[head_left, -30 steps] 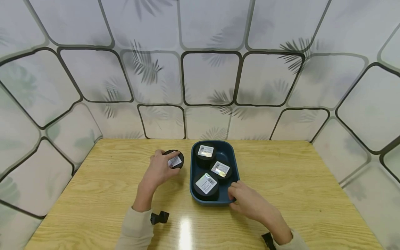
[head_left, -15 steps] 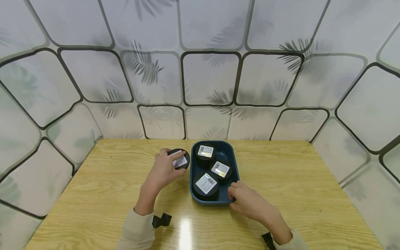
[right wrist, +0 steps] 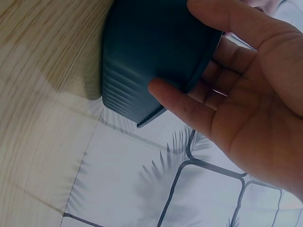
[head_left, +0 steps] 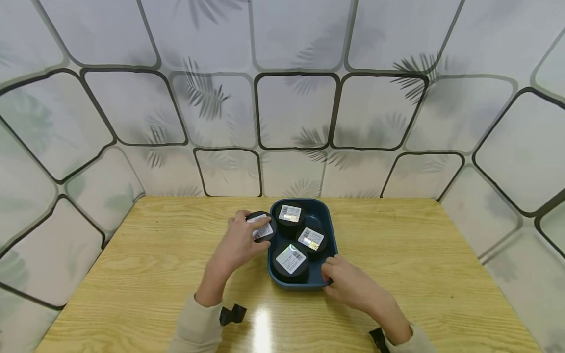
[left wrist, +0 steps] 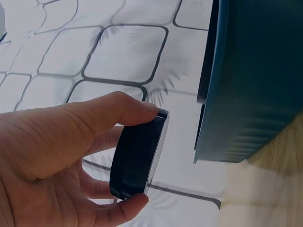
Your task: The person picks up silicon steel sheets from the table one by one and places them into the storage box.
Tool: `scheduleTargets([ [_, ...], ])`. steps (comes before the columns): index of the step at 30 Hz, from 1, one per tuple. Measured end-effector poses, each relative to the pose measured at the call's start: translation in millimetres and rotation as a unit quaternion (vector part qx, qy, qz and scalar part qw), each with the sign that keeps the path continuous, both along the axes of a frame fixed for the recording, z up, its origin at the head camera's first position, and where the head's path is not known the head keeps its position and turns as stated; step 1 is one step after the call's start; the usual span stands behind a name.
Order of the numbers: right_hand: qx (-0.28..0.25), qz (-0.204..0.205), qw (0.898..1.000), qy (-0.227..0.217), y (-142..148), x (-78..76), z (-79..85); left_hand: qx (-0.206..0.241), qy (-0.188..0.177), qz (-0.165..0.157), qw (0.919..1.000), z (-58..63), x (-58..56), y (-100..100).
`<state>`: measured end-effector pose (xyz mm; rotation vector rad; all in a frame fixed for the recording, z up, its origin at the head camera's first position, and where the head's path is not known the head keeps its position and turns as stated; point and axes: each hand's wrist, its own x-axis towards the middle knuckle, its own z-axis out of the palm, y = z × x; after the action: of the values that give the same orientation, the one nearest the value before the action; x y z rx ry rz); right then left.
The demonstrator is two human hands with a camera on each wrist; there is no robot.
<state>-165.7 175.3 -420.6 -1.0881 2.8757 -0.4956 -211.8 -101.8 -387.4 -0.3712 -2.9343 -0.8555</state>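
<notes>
My left hand (head_left: 238,242) pinches a short, round black container (head_left: 266,231) with a white label on top, thumb on one side and fingers on the other. It is raised at the left side of a dark blue plastic bin (head_left: 321,215), overlapping the rim in the head view. In the left wrist view the black container (left wrist: 136,158) is on edge, a gap away from the bin wall (left wrist: 258,80). Three similar labelled containers lie inside, at the back (head_left: 290,214), middle (head_left: 311,239) and front (head_left: 290,260). My right hand (head_left: 353,284) grips the bin's front right corner, fingers over the rim.
The bin stands on a light wooden table (head_left: 406,245) with its back end near the table's far edge. Behind and beside the table hangs a pale patterned backdrop (head_left: 295,113). Black straps with small mounts (head_left: 233,314) sit at both wrists.
My left hand has carried the black container rightward, from the table beside the bin up to its left rim. My right hand and the bin have stayed in place.
</notes>
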Motion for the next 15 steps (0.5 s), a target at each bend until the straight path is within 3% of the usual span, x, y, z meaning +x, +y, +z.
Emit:
scheduleTargets([
  [5, -0.002, -0.001, 1.0, -0.002, 0, 0.1, 0.8, 0.005, -0.014, -0.012, 0.9998, 0.1, 0.2, 9],
  [15, -0.004, 0.002, 1.0, -0.002, -1, 0.4, 0.8, -0.002, 0.016, -0.043, 0.9989, -1.6, -2.9, 24],
])
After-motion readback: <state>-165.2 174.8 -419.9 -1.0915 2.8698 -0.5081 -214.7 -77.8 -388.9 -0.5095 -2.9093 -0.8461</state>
